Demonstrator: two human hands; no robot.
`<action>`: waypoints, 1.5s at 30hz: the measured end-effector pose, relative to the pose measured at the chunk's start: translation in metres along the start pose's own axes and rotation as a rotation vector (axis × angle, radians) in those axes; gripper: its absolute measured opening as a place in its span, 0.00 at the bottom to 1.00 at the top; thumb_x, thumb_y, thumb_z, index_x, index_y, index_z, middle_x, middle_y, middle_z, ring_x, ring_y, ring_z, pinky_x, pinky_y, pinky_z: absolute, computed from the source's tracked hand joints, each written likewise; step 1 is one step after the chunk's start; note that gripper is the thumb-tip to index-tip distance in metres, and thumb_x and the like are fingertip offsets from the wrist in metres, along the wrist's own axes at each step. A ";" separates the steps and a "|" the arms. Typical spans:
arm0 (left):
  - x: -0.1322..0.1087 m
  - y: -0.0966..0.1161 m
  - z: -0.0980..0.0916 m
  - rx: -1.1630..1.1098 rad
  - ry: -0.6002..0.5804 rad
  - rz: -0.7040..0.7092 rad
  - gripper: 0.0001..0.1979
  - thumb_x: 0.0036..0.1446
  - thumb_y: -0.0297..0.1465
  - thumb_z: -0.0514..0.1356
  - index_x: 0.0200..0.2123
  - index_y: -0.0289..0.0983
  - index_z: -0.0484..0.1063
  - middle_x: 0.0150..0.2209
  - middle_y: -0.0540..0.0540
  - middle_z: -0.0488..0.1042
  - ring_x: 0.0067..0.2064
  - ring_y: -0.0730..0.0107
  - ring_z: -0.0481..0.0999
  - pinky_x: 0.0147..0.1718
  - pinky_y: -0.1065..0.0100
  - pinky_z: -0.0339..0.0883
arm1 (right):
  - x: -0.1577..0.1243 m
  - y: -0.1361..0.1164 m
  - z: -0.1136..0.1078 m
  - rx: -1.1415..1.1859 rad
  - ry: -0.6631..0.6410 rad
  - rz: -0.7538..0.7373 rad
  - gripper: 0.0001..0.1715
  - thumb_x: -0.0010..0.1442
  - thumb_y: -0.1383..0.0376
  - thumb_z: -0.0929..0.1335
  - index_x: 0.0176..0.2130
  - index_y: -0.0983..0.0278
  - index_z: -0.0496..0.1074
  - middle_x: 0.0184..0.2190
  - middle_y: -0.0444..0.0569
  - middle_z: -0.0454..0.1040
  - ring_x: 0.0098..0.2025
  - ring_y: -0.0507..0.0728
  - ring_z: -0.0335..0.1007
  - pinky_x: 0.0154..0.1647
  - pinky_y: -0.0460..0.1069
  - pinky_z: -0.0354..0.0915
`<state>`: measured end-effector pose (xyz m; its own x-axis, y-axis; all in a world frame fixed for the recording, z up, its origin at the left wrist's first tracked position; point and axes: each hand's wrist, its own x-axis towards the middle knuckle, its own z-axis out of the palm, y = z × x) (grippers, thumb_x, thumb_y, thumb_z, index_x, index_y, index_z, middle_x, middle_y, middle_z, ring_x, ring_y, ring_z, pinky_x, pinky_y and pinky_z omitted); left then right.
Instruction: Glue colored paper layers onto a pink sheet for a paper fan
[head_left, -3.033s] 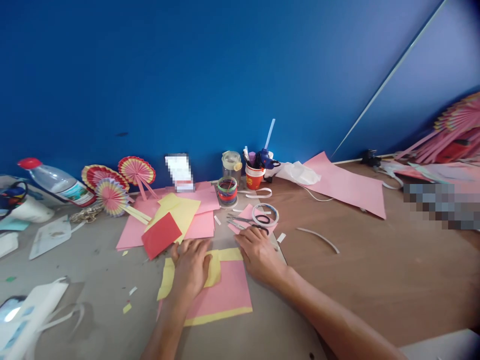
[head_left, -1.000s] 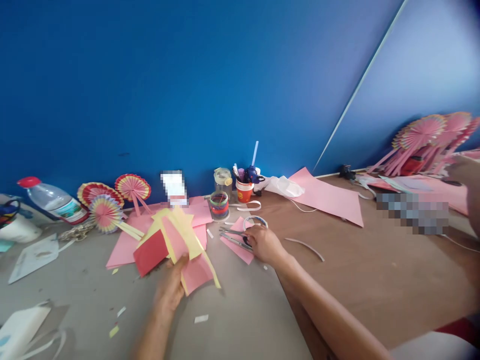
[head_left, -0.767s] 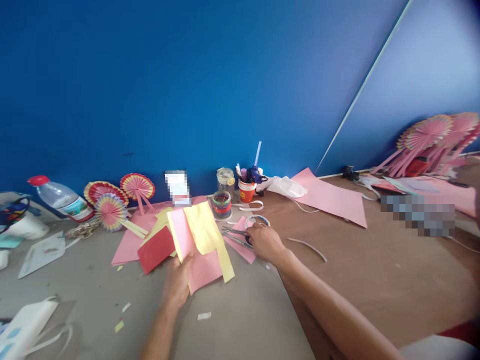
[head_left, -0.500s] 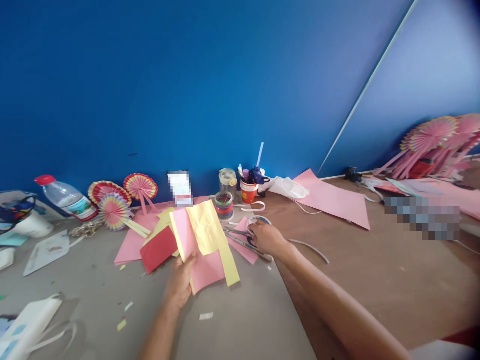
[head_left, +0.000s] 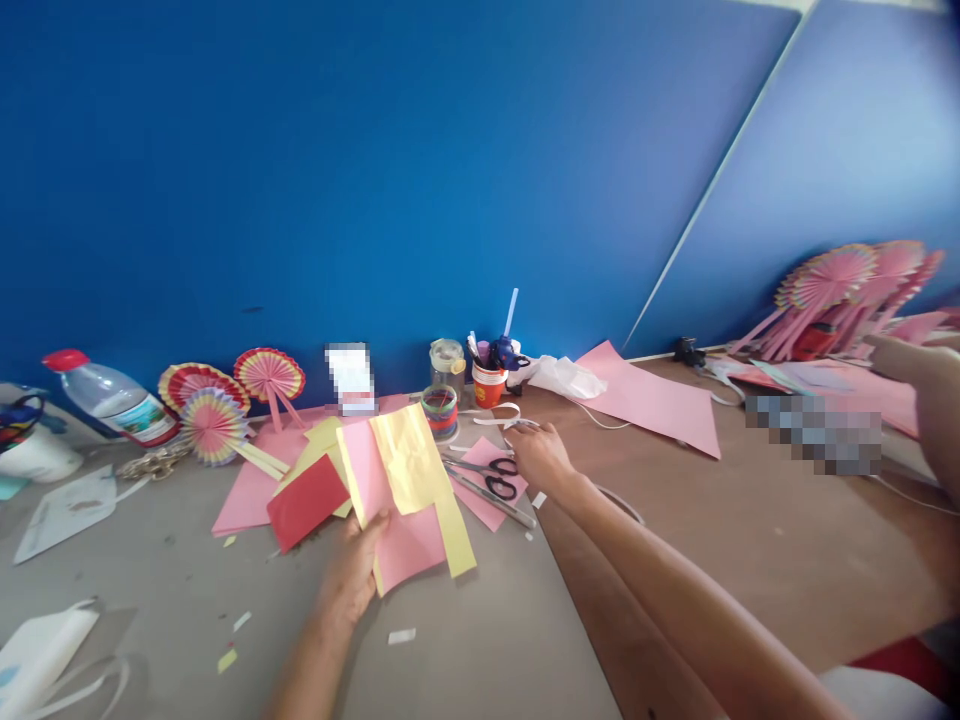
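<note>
The left hand (head_left: 352, 578) is closed on pink and yellow paper (head_left: 405, 500), lifted off the bench (head_left: 480, 650). The right hand (head_left: 541, 455) is stretched forward beside the scissors (head_left: 491, 480); its grip cannot be told. No writing can be read.

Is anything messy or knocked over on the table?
Yes. A water bottle lies on its side by the wall at the left, and small paper scraps are scattered over the grey table near the left hand.

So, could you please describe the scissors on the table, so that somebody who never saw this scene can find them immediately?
Start at the blue wall and find the red cup of pens at its foot. Come toward the viewer to the small pink sheet beside the right hand. The scissors lie on it: black handles and long grey blades, the only metal tool among the papers.
</note>
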<state>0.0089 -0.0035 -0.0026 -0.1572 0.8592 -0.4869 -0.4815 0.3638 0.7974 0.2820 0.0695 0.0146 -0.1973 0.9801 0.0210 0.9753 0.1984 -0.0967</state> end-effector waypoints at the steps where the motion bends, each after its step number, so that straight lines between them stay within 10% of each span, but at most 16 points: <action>1: 0.000 0.000 0.000 0.012 -0.004 0.006 0.15 0.45 0.23 0.67 0.38 0.35 0.71 0.28 0.46 0.80 0.30 0.61 0.81 0.29 0.67 0.74 | -0.001 -0.001 0.000 -0.009 0.006 -0.004 0.18 0.58 0.73 0.61 0.45 0.64 0.72 0.48 0.58 0.72 0.53 0.63 0.63 0.48 0.54 0.53; 15: 0.005 -0.003 -0.007 0.026 -0.044 0.037 0.14 0.46 0.25 0.67 0.38 0.35 0.71 0.28 0.46 0.80 0.29 0.63 0.81 0.29 0.68 0.74 | -0.005 -0.029 -0.005 -0.039 -0.237 -0.195 0.12 0.57 0.67 0.65 0.41 0.66 0.73 0.38 0.58 0.75 0.39 0.61 0.72 0.40 0.53 0.59; 29: 0.001 0.001 -0.004 -0.045 -0.084 0.031 0.21 0.45 0.23 0.66 0.45 0.34 0.71 0.31 0.45 0.81 0.30 0.60 0.81 0.30 0.66 0.76 | -0.015 0.022 -0.019 0.423 -0.234 -0.147 0.22 0.50 0.72 0.65 0.45 0.61 0.74 0.31 0.45 0.75 0.31 0.53 0.69 0.29 0.44 0.58; 39: 0.001 0.001 -0.004 -0.017 -0.082 0.026 0.18 0.49 0.24 0.64 0.45 0.36 0.72 0.31 0.46 0.81 0.32 0.59 0.81 0.32 0.63 0.75 | -0.008 0.022 0.001 0.612 -0.147 -0.133 0.26 0.51 0.75 0.62 0.49 0.66 0.72 0.31 0.46 0.75 0.31 0.53 0.69 0.32 0.46 0.64; 45: -0.003 0.004 -0.002 -0.005 -0.064 0.032 0.12 0.50 0.24 0.64 0.40 0.37 0.73 0.31 0.45 0.81 0.32 0.59 0.81 0.29 0.66 0.75 | -0.011 0.007 0.009 0.568 0.031 -0.149 0.27 0.51 0.74 0.64 0.52 0.67 0.69 0.45 0.56 0.71 0.47 0.61 0.65 0.52 0.55 0.58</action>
<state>0.0058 -0.0052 0.0018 -0.1177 0.8916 -0.4373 -0.4815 0.3339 0.8104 0.2904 0.0602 0.0042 -0.3170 0.9428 0.1032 0.7297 0.3120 -0.6084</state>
